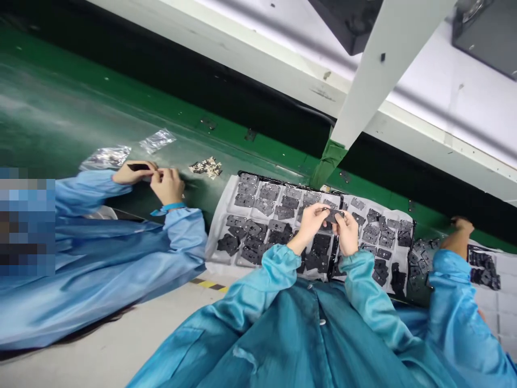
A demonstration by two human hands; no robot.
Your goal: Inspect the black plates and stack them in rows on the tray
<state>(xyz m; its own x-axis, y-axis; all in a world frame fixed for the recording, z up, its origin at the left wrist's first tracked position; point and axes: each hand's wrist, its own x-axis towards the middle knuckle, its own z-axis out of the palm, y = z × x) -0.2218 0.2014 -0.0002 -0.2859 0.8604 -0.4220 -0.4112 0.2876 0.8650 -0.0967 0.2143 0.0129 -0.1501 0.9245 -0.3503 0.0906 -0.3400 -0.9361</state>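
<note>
Tray [220,226] of parts on belt [60,113], co-worker's hands [155,178] left of it

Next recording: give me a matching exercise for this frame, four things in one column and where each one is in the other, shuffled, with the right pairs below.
Things:
1. small black part
2. white tray
3. clear bags
4. co-worker's hands

Places:
A. on the green belt, far left
B. held between the left hand and right hand
C. at the belt's edge, left of the tray
D. under the hands, filled with black parts

Pairs: 1-B, 2-D, 3-A, 4-C
</note>
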